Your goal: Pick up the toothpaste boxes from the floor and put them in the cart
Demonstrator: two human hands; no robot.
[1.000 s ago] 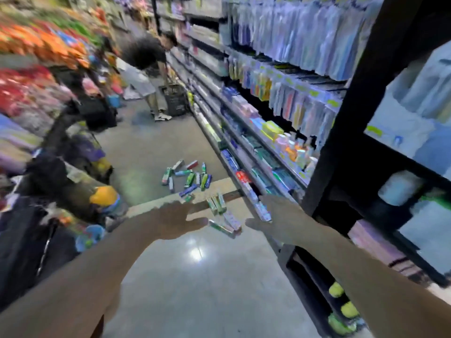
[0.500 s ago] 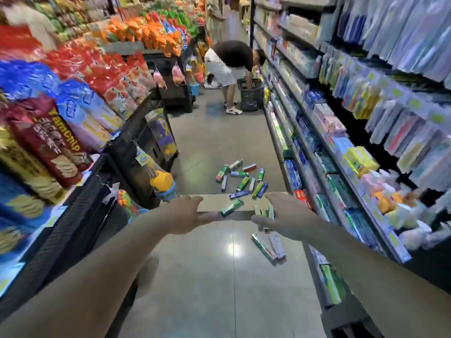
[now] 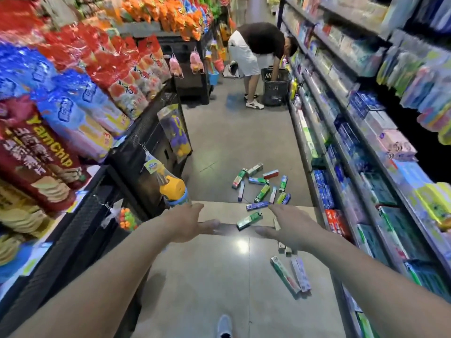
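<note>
Green toothpaste boxes (image 3: 261, 189) nearer than before.

toothpaste boxes (image 3: 262, 192): green, blue, red and white
floor (image 3: 234, 142): plain grey, shiny
snack bags (image 3: 97, 69), left: red, blue, orange
basket (image 3: 275, 89), far: black
far person's shirt (image 3: 261, 37): black
shorts (image 3: 241, 57): white

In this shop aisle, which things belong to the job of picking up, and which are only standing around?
For the job:
- small colourful toothpaste boxes scattered on the floor
- two long boxes nearest the feet
- left hand and right hand, both empty

Not for the job:
- red and blue snack bags
- black plastic basket
- bending person
- yellow-capped toy
</note>
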